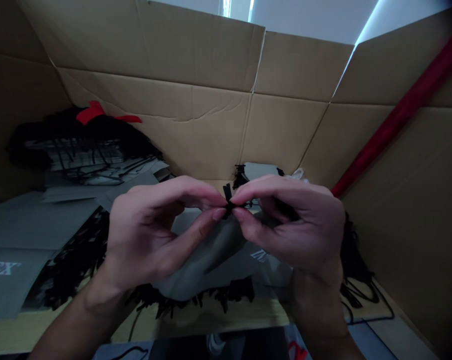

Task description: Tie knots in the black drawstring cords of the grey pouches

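Note:
My left hand (154, 230) and my right hand (293, 225) meet in front of me, fingertips together. Both pinch a short black cord (228, 200) between thumb and forefinger. Under the hands hangs a grey paper bag (218, 260) with pale lettering, partly hidden by my fingers. Loose black cord ends stick out along the bag's lower edge.
A large open cardboard box (196, 120) surrounds everything. Flat grey bags (31, 225) lie stacked at the left, with heaps of black cords (83, 145) and a red ribbon (94, 112) behind them. A red rod (398, 115) leans along the right wall. More black cords (357, 270) lie at the right.

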Tool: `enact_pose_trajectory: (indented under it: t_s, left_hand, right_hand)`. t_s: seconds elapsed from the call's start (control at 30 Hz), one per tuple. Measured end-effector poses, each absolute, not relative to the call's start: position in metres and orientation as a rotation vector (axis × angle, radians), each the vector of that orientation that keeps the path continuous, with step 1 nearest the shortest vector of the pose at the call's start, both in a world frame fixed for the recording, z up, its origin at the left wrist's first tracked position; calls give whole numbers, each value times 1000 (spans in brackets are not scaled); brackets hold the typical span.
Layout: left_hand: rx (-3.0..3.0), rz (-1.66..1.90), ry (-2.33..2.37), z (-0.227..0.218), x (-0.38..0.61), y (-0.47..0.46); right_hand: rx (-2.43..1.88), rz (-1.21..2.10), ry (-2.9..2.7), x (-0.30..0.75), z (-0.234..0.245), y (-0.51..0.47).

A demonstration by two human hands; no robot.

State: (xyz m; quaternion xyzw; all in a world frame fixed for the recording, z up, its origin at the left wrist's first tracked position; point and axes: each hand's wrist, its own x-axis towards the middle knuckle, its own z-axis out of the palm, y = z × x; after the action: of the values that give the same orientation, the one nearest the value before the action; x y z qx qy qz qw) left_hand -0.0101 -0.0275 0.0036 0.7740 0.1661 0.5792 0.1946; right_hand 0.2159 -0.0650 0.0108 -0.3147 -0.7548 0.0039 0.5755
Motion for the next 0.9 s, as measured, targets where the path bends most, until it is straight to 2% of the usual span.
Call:
enact_pose_trajectory:
  t_s: [0.27, 0.47, 0.67, 0.9]
  left_hand:
    - [2601, 1641, 562, -2, -22, -26]
    - [2874, 1679, 530, -4, -29, -30]
    - [2853, 1684, 552, -5, -31, -26]
    - [2720, 1701, 479, -4, -26, -19]
  right_hand:
    - [-903, 36, -1800, 214, 16, -69]
    - [-766, 4, -1878, 213, 13, -64]
    - [-717, -101, -1912, 212, 11, -66]
    - [-709, -45, -1899, 210, 10, -63]
